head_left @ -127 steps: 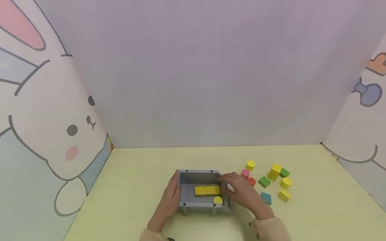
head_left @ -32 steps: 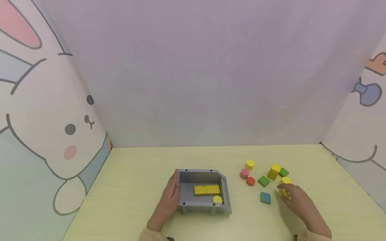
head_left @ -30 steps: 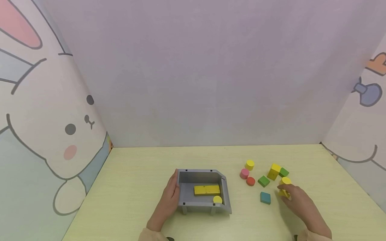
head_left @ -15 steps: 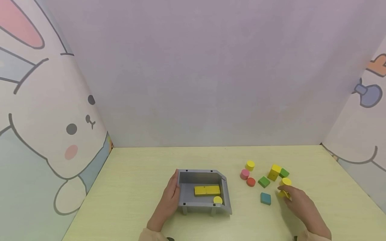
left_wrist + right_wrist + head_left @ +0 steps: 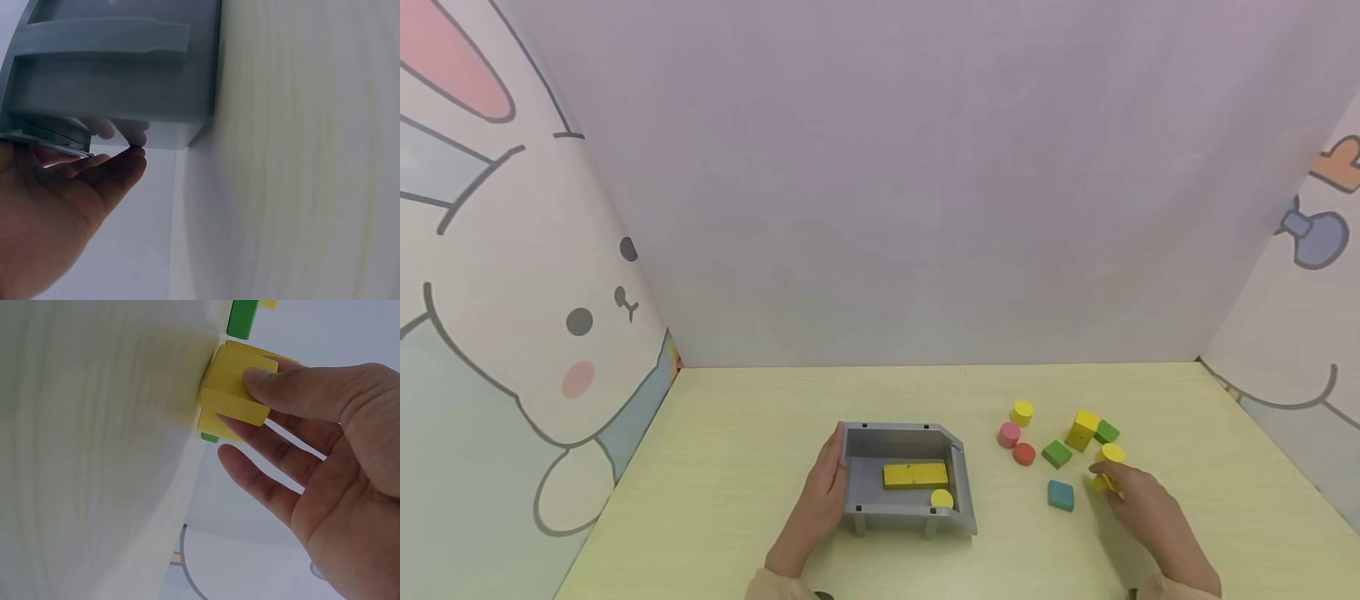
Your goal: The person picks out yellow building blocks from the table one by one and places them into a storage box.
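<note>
My left hand (image 5: 823, 492) rests against the left end of a grey plastic bin (image 5: 891, 510). In the left wrist view its fingers (image 5: 119, 175) touch the outside of the bin wall. A long yellow block (image 5: 915, 476) and a yellow cylinder (image 5: 942, 499) lie inside the bin. Out on the right, my right hand (image 5: 1142, 500) pinches a small yellow block (image 5: 234, 381) low at the tabletop, thumb on its near face. Just behind those fingertips stands another yellow cylinder (image 5: 1110, 452).
Left of the right hand lie a teal block (image 5: 1061, 495), a green block (image 5: 1057, 453), a red disc (image 5: 1024, 454), a pink cylinder (image 5: 1009, 434) and a yellow cylinder (image 5: 1022, 412). A taller yellow block (image 5: 1082, 430) stands beside a second green block (image 5: 1107, 432).
Since the oldest frame my right hand has left the bin's right end and gone right to the small yellow block. Over the last second it has hardly moved; the left hand stays put.
</note>
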Tool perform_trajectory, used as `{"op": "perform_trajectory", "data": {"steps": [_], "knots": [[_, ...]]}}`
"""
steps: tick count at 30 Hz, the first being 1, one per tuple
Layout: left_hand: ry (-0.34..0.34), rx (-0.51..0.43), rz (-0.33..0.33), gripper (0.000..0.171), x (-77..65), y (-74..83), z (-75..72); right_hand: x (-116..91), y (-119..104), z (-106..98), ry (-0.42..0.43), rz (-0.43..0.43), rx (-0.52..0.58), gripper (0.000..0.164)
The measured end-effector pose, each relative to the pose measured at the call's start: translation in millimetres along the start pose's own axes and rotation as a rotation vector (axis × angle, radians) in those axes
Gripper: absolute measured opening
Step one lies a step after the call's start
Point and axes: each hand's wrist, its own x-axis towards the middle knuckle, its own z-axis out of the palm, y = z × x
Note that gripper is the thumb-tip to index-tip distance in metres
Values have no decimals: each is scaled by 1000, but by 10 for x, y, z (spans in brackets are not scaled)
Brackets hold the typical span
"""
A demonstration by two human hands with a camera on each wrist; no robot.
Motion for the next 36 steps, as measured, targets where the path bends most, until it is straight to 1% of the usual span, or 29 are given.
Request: {"op": "perform_trajectory", "data": {"steps": [3, 11, 18, 24, 31, 36], "knots": [[-1, -3, 1, 48, 1, 6, -4, 4, -10, 2, -2, 0, -4, 27], [-6, 4, -7, 47, 7, 7, -2, 42, -73, -11, -50, 24, -3, 28], [-5, 3, -6, 47, 7, 7, -4, 60, -168, -13, -36, -1, 15, 30], [-4, 10, -10, 48, 8, -1, -2, 87, -231, -4, -49, -3, 7, 30], [-3, 4, -7, 48, 8, -14, 4, 112, -286, 23, -42, -11, 4, 30], [-2, 4, -5, 48, 7, -17, 7, 134, -344, 34, -26, -40, -10, 29]]}}
